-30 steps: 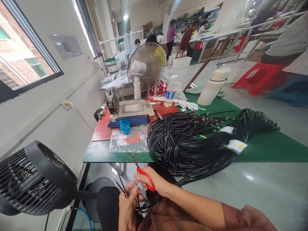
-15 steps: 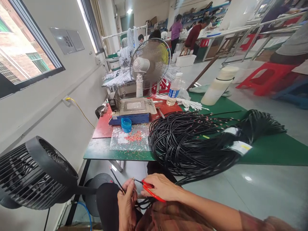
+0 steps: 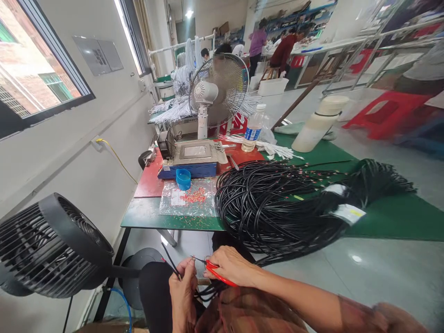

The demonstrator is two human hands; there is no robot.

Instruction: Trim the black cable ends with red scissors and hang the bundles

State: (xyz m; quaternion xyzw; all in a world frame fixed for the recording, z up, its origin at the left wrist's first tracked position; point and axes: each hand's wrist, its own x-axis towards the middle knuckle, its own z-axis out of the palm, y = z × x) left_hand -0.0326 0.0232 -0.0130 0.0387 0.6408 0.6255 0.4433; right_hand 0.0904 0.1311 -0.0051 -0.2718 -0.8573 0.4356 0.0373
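Observation:
My left hand (image 3: 184, 284) pinches a black cable (image 3: 169, 257) above my lap, one length of it pointing up and away past my fingers. Wrapped around red-handled scissors (image 3: 219, 274) is my right hand (image 3: 231, 266). The thin dark tip of the scissors points left and meets the cable end at my left fingertips. Whether the blades touch the wire is too small to tell. More black cable (image 3: 210, 291) hangs in loops beneath both hands. On the table ahead lies a large bundle of black cables (image 3: 263, 208) with reddish ends.
The green table (image 3: 142, 215) bears a plastic bag (image 3: 208, 203) with orange-red scraps, a blue cup (image 3: 183, 179), a blue-based machine (image 3: 189, 170), a bottle (image 3: 252, 132) and a cream flask (image 3: 319, 125). A black fan (image 3: 69, 245) stands at left, a white fan (image 3: 206, 95) behind. People sit farther back.
Both hands stay nearly in place, the scissors still at the cable end. The upright cable length has shifted slightly. The whole view has moved a little.

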